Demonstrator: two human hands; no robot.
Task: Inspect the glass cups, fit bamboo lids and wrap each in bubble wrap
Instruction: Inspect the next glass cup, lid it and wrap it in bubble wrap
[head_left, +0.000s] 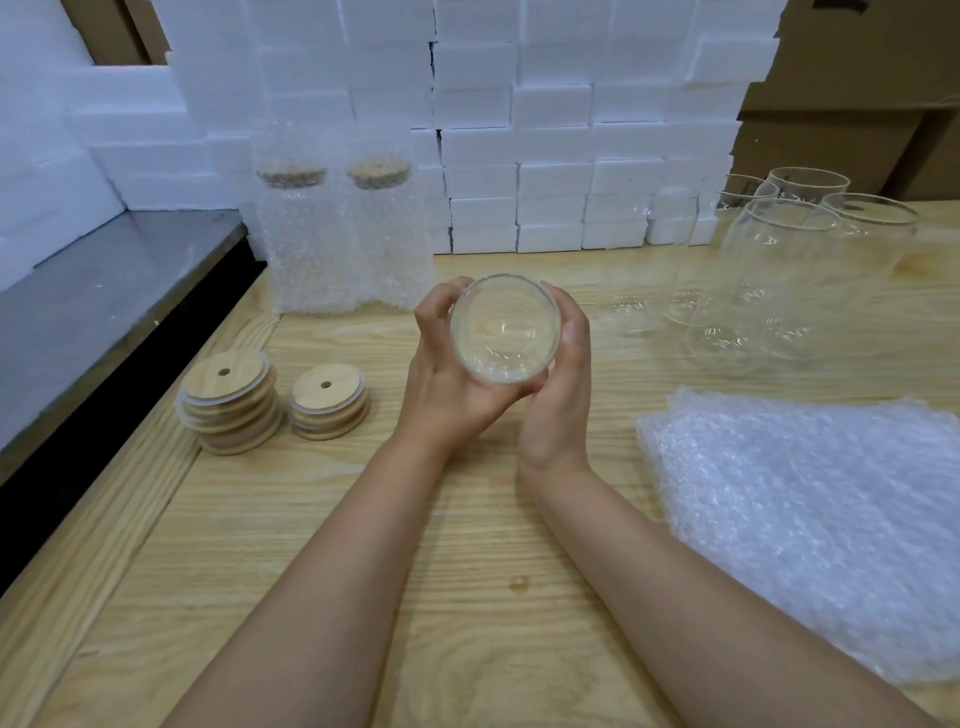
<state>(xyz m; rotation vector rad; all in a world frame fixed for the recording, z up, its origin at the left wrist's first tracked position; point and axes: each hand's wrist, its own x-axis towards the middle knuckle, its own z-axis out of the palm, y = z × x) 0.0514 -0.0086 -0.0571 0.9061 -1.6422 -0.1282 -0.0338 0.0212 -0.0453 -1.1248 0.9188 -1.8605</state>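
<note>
Head view: the glass cup (505, 332) is held above the wooden table (363, 519), tipped so one round end faces the camera. The left hand (447, 384) and right hand (561, 395) each curl round its wall from opposite sides. It looks stiff, smooth and breakable, likely slippery, so a two-sided hold on the wall seems wiser than pinching the rim. Behind and left of it stand two wrapped cups (296, 244) with lids on. Left of it sit two stacks of bamboo lids (228, 400); the lids per stack are unclear. Right of it stand at least four bare glass cups (779, 270), overlapping. Nearer, to its right, lies one pile of bubble wrap (810, 519).
</note>
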